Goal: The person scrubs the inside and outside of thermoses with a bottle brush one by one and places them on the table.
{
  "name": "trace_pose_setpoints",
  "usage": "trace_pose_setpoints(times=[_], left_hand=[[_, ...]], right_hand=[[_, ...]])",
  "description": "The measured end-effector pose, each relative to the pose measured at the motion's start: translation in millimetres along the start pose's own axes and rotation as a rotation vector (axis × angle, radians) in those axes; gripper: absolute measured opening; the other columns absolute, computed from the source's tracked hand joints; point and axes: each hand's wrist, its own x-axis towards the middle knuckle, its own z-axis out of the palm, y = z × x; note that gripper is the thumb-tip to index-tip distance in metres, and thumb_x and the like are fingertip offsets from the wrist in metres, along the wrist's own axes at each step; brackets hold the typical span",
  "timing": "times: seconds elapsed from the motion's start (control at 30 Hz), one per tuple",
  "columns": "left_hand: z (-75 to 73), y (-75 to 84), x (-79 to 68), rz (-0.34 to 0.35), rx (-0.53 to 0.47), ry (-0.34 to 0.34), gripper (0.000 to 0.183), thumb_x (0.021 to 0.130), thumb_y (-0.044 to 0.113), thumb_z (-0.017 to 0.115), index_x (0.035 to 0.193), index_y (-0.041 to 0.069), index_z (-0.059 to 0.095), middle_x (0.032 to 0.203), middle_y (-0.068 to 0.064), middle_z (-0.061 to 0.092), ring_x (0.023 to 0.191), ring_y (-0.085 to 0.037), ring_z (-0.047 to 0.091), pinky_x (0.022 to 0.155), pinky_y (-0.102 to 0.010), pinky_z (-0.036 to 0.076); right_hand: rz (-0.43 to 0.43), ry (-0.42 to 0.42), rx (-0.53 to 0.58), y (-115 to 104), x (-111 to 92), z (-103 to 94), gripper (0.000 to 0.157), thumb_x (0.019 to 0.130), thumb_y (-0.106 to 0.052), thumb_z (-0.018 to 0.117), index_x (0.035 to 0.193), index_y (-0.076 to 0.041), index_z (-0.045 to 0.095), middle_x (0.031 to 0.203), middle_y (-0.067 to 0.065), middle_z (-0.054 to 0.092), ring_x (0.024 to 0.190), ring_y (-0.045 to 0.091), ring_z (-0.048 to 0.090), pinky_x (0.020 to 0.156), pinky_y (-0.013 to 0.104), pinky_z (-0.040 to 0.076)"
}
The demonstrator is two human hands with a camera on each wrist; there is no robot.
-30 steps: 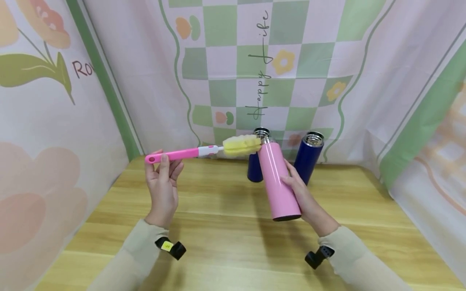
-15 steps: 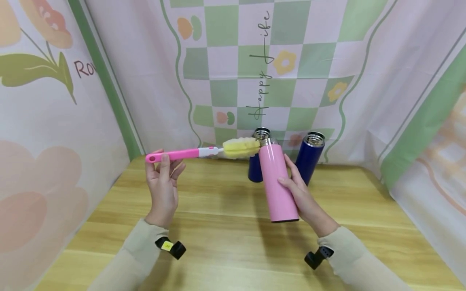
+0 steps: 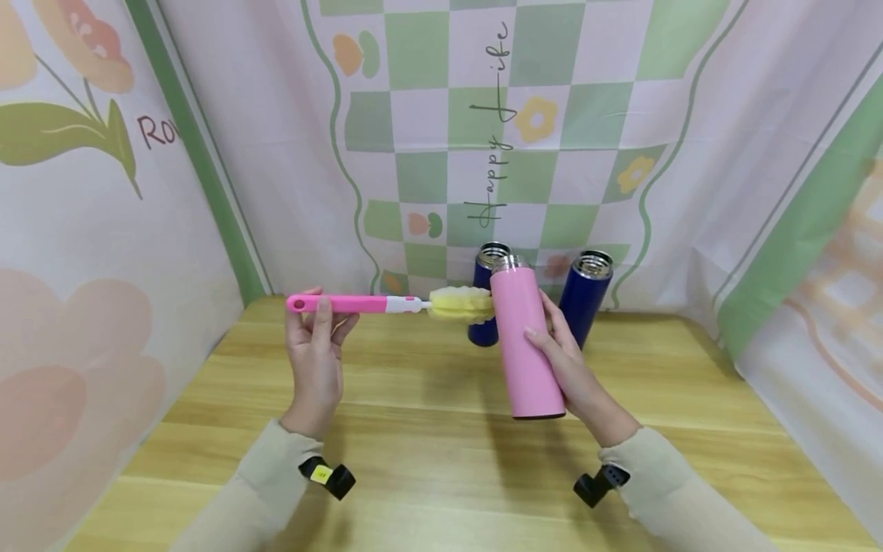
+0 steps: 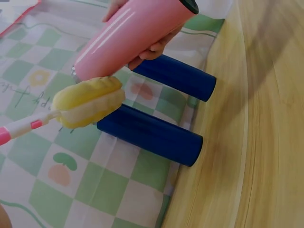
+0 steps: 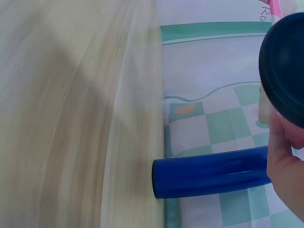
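Note:
In the head view my left hand point(image 3: 316, 368) pinches the pink handle of a bottle brush point(image 3: 355, 304), held level above the table. Its yellow and white sponge head point(image 4: 88, 102) lies against or just beside the upper side of a pink thermos bottle point(image 3: 526, 345); I cannot tell whether they touch. My right hand point(image 3: 576, 376) grips that bottle round its body, slightly tilted, off the table. The bottle's metal mouth points up and away, with no lid on it. Its dark base point(image 5: 287, 69) faces the right wrist camera.
Two dark blue thermos bottles, a left one point(image 4: 152, 135) and a right one point(image 3: 585, 299), stand lidless at the back of the wooden table point(image 3: 428, 475). A checkered curtain point(image 3: 476, 115) hangs right behind them. Both wrists wear black camera straps.
The brush has come down and slightly right, from near the bottle's mouth to beside its upper body. The pink bottle has tilted a little more upright, still in my right hand.

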Motion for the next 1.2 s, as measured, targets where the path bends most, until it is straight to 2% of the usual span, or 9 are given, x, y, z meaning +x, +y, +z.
trace_pose_setpoints(times=[0.13,0.27,0.5,0.67,0.83,1.2], left_hand=[[1.5,2.5,-0.2,0.011,-0.046,0.043,0.022,0.104,0.020,0.054,0.122,0.008,0.051,0.102,-0.011,0.060,0.095,-0.020,0.068,0.094,-0.037,0.057],[0.6,4.4,-1.2,0.007,-0.032,0.042,0.023,0.105,0.024,0.053,0.123,0.010,0.050,0.103,-0.011,0.060,0.094,-0.020,0.068,0.093,-0.036,0.058],[-1.6,5.0,-8.0,-0.059,-0.093,-0.019,0.019,0.104,0.022,0.056,0.117,0.009,0.052,0.097,-0.009,0.066,0.085,-0.017,0.071,0.083,-0.030,0.061],[-9.3,5.4,-13.3,-0.100,-0.109,-0.087,0.011,0.106,0.017,0.052,0.115,0.010,0.054,0.097,-0.009,0.067,0.084,-0.017,0.071,0.080,-0.029,0.062],[-20.1,6.1,-19.0,-0.165,-0.080,-0.135,0.012,0.106,0.017,0.052,0.116,0.011,0.054,0.099,-0.008,0.066,0.085,-0.017,0.070,0.082,-0.029,0.062],[-32.2,5.5,-28.6,-0.233,0.012,-0.203,0.011,0.107,0.019,0.050,0.117,0.016,0.054,0.100,-0.005,0.065,0.084,-0.015,0.069,0.083,-0.029,0.061]], right_hand=[[0.022,0.021,-0.009,1,0,-0.7,0.066,0.106,-0.027,0.046,0.161,-0.031,0.011,0.140,0.016,0.035,0.107,0.021,0.056,0.084,0.033,0.054],[0.037,0.040,-0.005,2,1,-1.2,0.066,0.106,-0.027,0.045,0.161,-0.028,0.009,0.139,0.018,0.035,0.106,0.019,0.056,0.084,0.031,0.054],[0.067,0.076,0.023,2,2,-4.9,0.065,0.107,-0.033,0.039,0.162,-0.025,0.006,0.148,0.021,0.032,0.103,0.014,0.059,0.085,0.027,0.053],[0.060,0.091,0.029,3,2,-8.6,0.064,0.107,-0.033,0.039,0.162,-0.025,0.006,0.152,0.019,0.028,0.103,0.015,0.058,0.085,0.026,0.053],[0.049,0.100,0.029,4,3,-10.1,0.065,0.107,-0.031,0.040,0.162,-0.025,0.006,0.150,0.018,0.027,0.106,0.013,0.056,0.088,0.022,0.051],[-0.006,0.155,0.012,4,5,-11.4,0.065,0.107,-0.031,0.045,0.161,-0.029,0.009,0.134,0.015,0.043,0.101,0.016,0.060,0.081,0.028,0.056]])
